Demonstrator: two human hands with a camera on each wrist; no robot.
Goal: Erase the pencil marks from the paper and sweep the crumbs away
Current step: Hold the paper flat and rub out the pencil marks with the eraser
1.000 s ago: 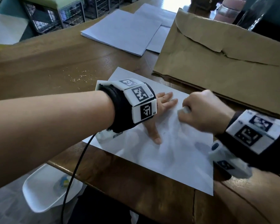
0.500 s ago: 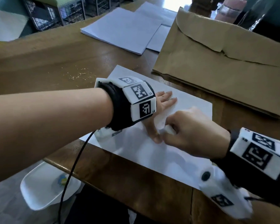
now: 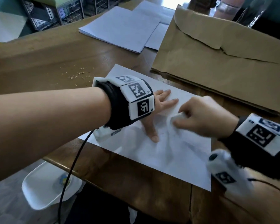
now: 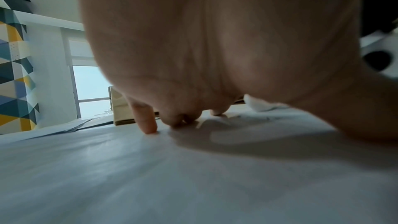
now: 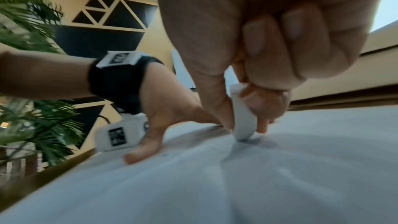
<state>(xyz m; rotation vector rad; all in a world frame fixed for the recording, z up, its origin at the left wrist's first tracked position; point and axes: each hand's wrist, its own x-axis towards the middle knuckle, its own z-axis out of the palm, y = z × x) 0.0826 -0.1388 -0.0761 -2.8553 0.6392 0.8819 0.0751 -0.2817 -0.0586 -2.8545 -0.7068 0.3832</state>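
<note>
A white sheet of paper [image 3: 176, 152] lies on the wooden table near its front edge, with faint grey pencil marks [image 3: 173, 135] near its middle. My left hand [image 3: 160, 109] lies flat on the sheet, fingers spread, and presses it down. My right hand [image 3: 200, 117] pinches a white eraser [image 3: 176, 118] between thumb and fingers. The eraser's [image 5: 243, 122] lower end touches the paper [image 5: 237, 185] close to my left hand's thumb [image 5: 142, 154]. In the left wrist view my left hand's fingertips [image 4: 148, 125] rest on the sheet [image 4: 172, 176].
A large brown envelope [image 3: 225, 65] lies behind the sheet at the right. A stack of white papers [image 3: 123, 28] sits farther back. Small crumbs [image 3: 79, 75] are scattered on the bare wood to the left. A white bin [image 3: 44, 185] stands below the table edge.
My right hand with the eraser slid toward me and left, next to my left thumb, then back up and to the right. My left hand stayed pressed on the sheet.
</note>
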